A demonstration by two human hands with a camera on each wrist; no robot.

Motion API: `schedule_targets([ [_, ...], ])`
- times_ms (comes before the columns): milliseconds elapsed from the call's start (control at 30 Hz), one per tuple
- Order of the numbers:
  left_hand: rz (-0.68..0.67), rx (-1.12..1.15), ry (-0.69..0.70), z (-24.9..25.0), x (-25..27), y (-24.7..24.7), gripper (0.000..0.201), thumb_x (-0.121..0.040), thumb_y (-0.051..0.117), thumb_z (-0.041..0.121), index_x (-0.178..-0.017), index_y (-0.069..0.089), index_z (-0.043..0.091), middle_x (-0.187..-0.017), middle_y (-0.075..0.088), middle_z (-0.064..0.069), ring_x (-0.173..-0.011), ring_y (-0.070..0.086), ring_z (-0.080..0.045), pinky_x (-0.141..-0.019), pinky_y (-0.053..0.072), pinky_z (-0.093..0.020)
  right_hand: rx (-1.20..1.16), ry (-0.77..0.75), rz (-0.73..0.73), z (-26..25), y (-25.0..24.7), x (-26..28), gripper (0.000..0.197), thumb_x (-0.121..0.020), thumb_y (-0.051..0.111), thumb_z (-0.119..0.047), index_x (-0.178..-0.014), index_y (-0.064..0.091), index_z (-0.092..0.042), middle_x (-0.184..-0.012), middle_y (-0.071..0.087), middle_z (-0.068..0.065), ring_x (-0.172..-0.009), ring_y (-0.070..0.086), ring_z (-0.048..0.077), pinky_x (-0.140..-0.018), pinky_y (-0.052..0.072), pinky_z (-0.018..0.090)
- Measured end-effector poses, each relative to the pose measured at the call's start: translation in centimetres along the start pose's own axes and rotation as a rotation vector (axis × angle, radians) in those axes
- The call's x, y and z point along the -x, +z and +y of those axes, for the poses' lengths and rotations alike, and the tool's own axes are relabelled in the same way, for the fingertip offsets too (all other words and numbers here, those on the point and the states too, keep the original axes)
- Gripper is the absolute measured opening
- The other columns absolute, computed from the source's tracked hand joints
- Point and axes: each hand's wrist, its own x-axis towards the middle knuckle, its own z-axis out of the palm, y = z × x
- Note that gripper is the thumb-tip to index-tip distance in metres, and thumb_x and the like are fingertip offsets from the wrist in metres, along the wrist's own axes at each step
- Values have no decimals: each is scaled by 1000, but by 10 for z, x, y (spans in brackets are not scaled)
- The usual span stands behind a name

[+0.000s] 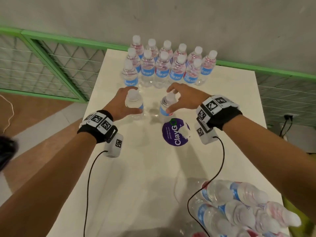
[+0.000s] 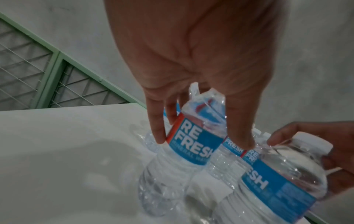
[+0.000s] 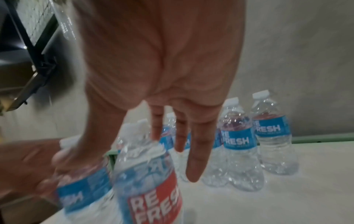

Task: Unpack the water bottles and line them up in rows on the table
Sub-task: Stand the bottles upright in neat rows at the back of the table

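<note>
Two clear water bottles with blue labels stand side by side mid-table, in front of the rows. My left hand [image 1: 136, 100] grips the left bottle [image 1: 136, 108] from above, fingers and thumb around its shoulder; the left wrist view shows my left hand [image 2: 203, 141] straddling that left bottle [image 2: 191, 145]. My right hand [image 1: 169, 100] holds the right bottle [image 1: 165, 108], which leans slightly, between thumb and fingers near the neck. In the right wrist view my right hand [image 3: 124, 163] is over that right bottle [image 3: 151, 186]. Several lined-up bottles [image 1: 162, 69] stand in rows at the table's far edge.
A shrink-wrapped pack of bottles [image 1: 239, 211] lies at the near right corner of the white table [image 1: 136, 185]. A round purple sticker [image 1: 174, 135] is on the table below my right hand. Green mesh fencing [image 1: 42, 65] and a grey wall stand behind.
</note>
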Motion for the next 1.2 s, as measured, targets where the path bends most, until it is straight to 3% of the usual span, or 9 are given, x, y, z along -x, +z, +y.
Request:
schedule_targets([
  [100, 78, -3, -58, -3, 3, 5, 75, -70, 81, 21, -133, 41, 20, -127, 32, -5, -103, 48, -17, -96, 39, -28, -40, 9, 44, 8, 14, -6, 63, -69, 80, -37, -118, 45, -16, -110, 51, 4, -90, 52, 20, -79, 44, 33],
  [233, 74, 43, -57, 0, 3, 2, 72, -74, 77, 16, -135, 41, 19, -119, 33, -2, -102, 46, -15, -88, 41, -22, -133, -81, -14, 16, 9, -9, 63, -74, 75, -9, -129, 46, -24, -125, 51, -3, -104, 52, 18, -93, 43, 33],
  [333, 74, 89, -34, 1, 3, 2, 73, -74, 77, 12, -136, 39, 21, -118, 33, -1, -105, 44, -13, -74, 44, -11, -146, 12, -23, 20, 12, -9, 85, -66, 83, -20, -135, 33, -26, -131, 41, -1, -113, 47, 18, -98, 42, 36],
  [433, 71, 82, -22, -4, 4, 2, 71, -75, 76, 13, -135, 40, 22, -118, 35, -1, -107, 44, -14, -64, 42, -5, -146, 56, 41, 25, 20, -9, 78, -66, 84, -22, -127, 36, -20, -123, 46, 4, -100, 52, 20, -92, 45, 37],
  [567, 68, 128, -14, -8, 4, -1, 69, -75, 75, 10, -134, 41, 24, -120, 38, -2, -110, 48, -17, -68, 42, -5, -216, 12, 27, 27, 19, -9, 72, -73, 77, -10, -131, 36, -21, -127, 48, 5, -98, 59, 26, -94, 47, 40],
  [733, 22, 236, -5, -8, 5, -1, 66, -78, 69, -1, -126, 37, 32, -127, 38, 3, -114, 46, -14, -72, 45, -11, -223, 45, 52, 30, 30, -9, 79, -68, 82, -16, -129, 32, -20, -117, 50, 4, -97, 56, 23, -95, 46, 42],
  [900, 101, 158, -1, -10, 4, -1, 65, -72, 78, 10, -126, 44, 23, -128, 45, -2, -108, 52, -15, -87, 44, -23, -282, 28, 93, 32, 34, -9, 70, -74, 78, -18, -129, 35, -20, -123, 52, 4, -97, 63, 24, -87, 47, 34],
  [1033, 137, 115, 14, 3, -6, 11, 67, -70, 80, 11, -126, 44, 17, -118, 44, -1, -99, 50, -12, -74, 40, -8, -276, 20, 134, 37, 37, -9, 68, -74, 78, -22, -130, 39, -19, -124, 54, 4, -99, 62, 25, -92, 49, 38],
  [1200, 135, 68, 38, 17, -29, 15, 66, -69, 80, 12, -125, 45, 15, -113, 43, 0, -95, 50, -16, -69, 36, -6, -281, 97, 189, 66, 15, -6, 70, -75, 76, -13, -134, 41, -21, -125, 57, 3, -102, 62, 25, -96, 46, 40],
])
